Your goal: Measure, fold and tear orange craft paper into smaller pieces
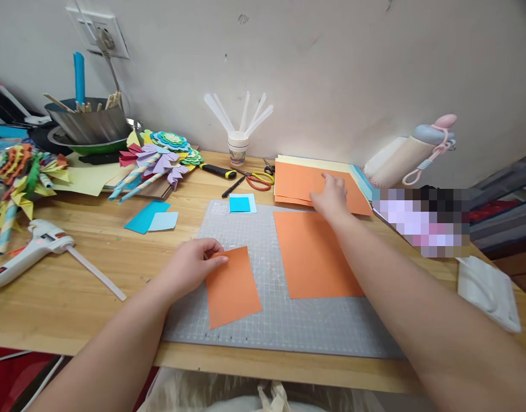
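Observation:
My left hand [205,260] pinches the upper left corner of a small orange sheet of paper [234,292] over the grey cutting mat [267,326]. Farther back, my right hand [331,197] rests its spread fingers on the top orange sheet of a paper stack [295,177]. A larger orange sheet [317,260] lies on the mat, partly covered by my right forearm. Small blue paper squares [240,203] sit at the mat's back edge. To the left of the mat lie a blue and a pale blue piece of paper [162,221].
A white glue gun [40,249] lies at the left, its glue stick pointing towards me. Behind the mat are scissors [260,180], a cutter [218,170] and a paper cup [238,150] of glue sticks. Paper flowers [160,154] and a metal bowl [91,123] stand back left; a bottle [411,149] leans back right.

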Demonstrator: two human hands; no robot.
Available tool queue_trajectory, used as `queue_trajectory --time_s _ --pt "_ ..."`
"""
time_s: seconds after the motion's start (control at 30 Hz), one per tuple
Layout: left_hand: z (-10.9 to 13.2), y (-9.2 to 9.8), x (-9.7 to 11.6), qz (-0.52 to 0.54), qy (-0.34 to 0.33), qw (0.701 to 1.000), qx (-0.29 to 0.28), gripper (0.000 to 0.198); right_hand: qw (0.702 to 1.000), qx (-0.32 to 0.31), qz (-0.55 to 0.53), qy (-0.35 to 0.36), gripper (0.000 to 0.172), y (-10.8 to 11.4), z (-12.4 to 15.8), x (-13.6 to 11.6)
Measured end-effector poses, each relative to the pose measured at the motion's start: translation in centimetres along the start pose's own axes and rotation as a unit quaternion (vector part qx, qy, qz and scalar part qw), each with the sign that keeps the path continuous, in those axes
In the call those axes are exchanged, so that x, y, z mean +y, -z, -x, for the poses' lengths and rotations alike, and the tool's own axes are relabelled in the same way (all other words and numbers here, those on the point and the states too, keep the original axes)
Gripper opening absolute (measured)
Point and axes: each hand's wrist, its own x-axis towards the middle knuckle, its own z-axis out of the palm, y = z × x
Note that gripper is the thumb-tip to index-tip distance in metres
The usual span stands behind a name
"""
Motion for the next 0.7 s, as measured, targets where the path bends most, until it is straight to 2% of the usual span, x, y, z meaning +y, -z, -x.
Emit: queue_trajectory --time_s 0.1,0.2,0.27,0.33,0.4,0.43,0.5,0.57,0.63,0.7 --pt "0.0 0.2 0.0 0.054 0.024 0.998 0.017 0.033 0.997 -0.035 0.033 0.064 0.063 0.8 3.5 -1.2" --pt "0.1 0.4 0.0 0.083 0.04 0.995 0.046 0.036 0.982 -0.123 0.045 0.135 0.051 1.9 8.3 -1.7" --pt "0.1 0.6 -0.2 0.087 0.052 0.992 0.073 0.036 0.968 -0.175 0.064 0.168 0.046 2.8 11.2 -1.3" --pt "0.1 0.7 -0.4 0.088 0.065 0.989 0.099 0.035 0.947 -0.221 0.121 0.197 0.048 3.6 13.3 -0.3" --pt "0.1 0.7 -0.5 0.096 0.075 0.986 0.115 0.035 0.941 -0.227 0.155 0.2 0.047 4.2 14.3 0.9" --pt "0.1 0.6 -0.5 0.105 0.076 0.984 0.119 0.035 0.946 -0.211 0.155 0.19 0.045 4.4 14.4 1.6" --pt "0.1 0.4 -0.2 0.129 0.068 0.982 0.124 0.036 0.967 -0.16 0.111 0.165 0.039 4.5 14.2 2.5" --pt "0.2 -0.1 0.6 0.157 0.048 0.979 0.122 0.038 0.981 -0.131 0.006 0.141 0.036 4.4 14.0 2.9" --pt "0.3 -0.6 1.8 0.179 0.023 0.978 0.108 0.04 0.97 -0.166 -0.143 0.107 0.044 4.1 14.4 2.7" --pt "0.5 -1.2 3.2 0.189 0.001 0.978 0.087 0.039 0.932 -0.231 -0.275 0.054 0.061 3.5 15.2 2.0"
